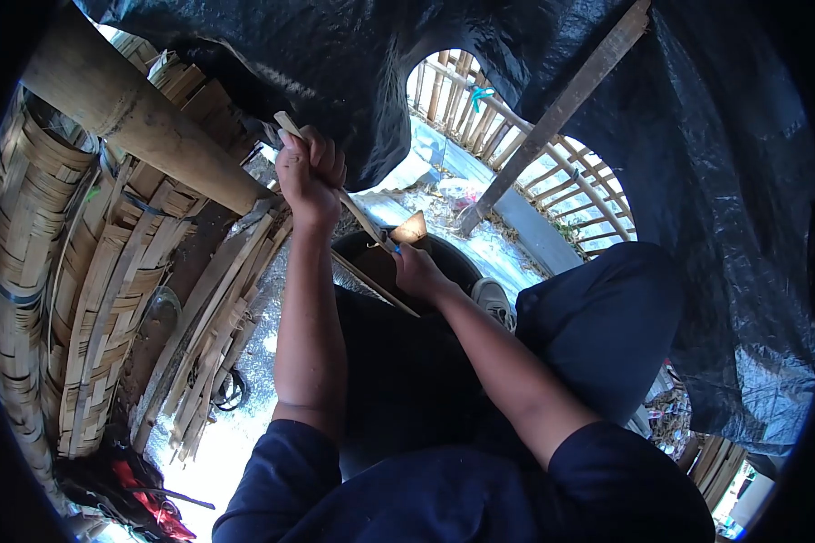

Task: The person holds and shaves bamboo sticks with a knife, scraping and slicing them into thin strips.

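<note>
My left hand (310, 170) is closed in a fist around a pale bamboo stick (364, 217), whose upper end pokes out above the thumb. The stick slants down to the right towards my right hand (417, 271). That hand is closed at the stick's lower part, and a small blue bit shows by its fingers. Just above it rises a flat blade-shaped piece (411, 228) with a slanted, lit tip; its grip is hidden. Below both hands is a dark round container (457, 258). A thin strip (371, 285) leans across its near side.
Woven bamboo panels (91, 299) and a thick bamboo pole (136, 118) stand at the left, beside a bundle of split strips (217, 353). Black plastic sheeting (724, 181) hangs above and right. A wooden post (561, 113) slants before a bamboo fence (552, 172).
</note>
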### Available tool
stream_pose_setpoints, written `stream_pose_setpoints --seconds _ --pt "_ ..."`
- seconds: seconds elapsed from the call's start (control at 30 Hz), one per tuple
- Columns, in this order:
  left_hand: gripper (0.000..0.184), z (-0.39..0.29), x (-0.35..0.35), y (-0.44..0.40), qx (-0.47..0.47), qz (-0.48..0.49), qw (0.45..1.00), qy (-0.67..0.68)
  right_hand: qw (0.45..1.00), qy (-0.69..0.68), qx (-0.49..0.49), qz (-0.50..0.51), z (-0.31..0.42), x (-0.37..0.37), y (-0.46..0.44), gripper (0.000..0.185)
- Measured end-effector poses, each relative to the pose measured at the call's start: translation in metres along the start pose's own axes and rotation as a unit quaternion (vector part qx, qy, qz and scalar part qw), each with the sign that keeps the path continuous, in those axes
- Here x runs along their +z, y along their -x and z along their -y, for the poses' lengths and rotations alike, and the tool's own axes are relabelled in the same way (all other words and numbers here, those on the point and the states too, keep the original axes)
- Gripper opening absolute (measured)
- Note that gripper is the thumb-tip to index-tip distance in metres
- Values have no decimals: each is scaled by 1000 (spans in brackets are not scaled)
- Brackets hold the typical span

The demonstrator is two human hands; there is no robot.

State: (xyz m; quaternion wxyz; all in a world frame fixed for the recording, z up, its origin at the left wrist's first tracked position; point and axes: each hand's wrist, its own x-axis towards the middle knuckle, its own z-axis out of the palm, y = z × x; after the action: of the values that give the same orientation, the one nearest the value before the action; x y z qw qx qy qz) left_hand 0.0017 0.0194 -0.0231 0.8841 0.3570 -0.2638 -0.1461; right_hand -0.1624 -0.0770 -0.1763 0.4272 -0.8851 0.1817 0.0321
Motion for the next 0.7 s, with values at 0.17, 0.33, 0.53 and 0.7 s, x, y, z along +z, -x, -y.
stream_pose_setpoints --seconds 0.17,0.33,0.53,0.7 --pt "49 2 -1 1 16 -6 1000 -5 996 16 -73 -50 24 -9 -2 25" --pt "49 1 0 0 16 10 1000 0 998 48 -15 22 -13 -6 -3 26" --pt "49 0 -4 0 17 -13 1000 -4 999 37 -26 -26 8 5 4 27" --pt "49 2 -2 0 16 4 1000 -7 999 41 -7 0 9 -9 -2 26"
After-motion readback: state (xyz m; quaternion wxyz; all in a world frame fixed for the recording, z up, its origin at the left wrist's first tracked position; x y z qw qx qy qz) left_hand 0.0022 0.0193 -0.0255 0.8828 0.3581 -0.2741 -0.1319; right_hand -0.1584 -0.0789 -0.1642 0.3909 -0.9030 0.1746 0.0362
